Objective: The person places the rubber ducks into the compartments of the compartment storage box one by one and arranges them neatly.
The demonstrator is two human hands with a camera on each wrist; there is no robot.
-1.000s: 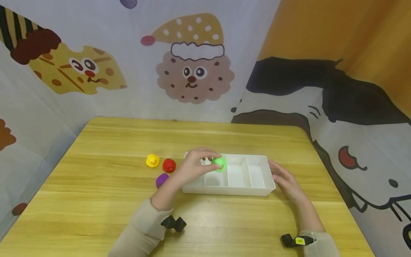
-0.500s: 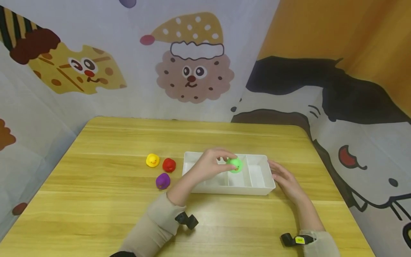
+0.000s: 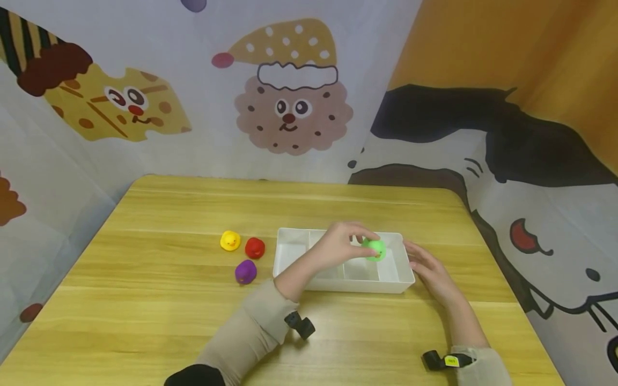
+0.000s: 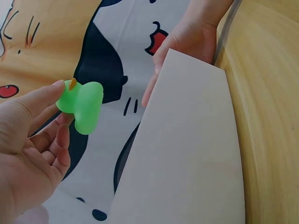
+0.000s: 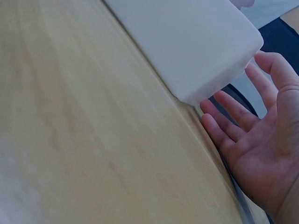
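My left hand [image 3: 340,246] pinches a green rubber duck [image 3: 374,250] between thumb and fingers, above the right part of a white divided box [image 3: 338,287]. In the left wrist view the green duck [image 4: 85,105] hangs clear of the box wall [image 4: 187,149], tilted, its orange beak by the thumb. At the box's right end my right hand [image 3: 434,276] lies with relaxed fingers against the outer wall. The right wrist view shows those fingertips [image 5: 219,98] right at the box's corner.
Left of the box, a yellow duck [image 3: 230,240], a red duck [image 3: 255,248] and a purple duck [image 3: 246,272] lie on the wooden table [image 3: 145,300]. A printed cloth [image 3: 203,155] hangs behind the table's far edge.
My left hand has carried the green duck rightward over the box, from the second compartment to the rightmost one, uncovering the purple duck and the leftmost compartment. The right hand and box stay put.
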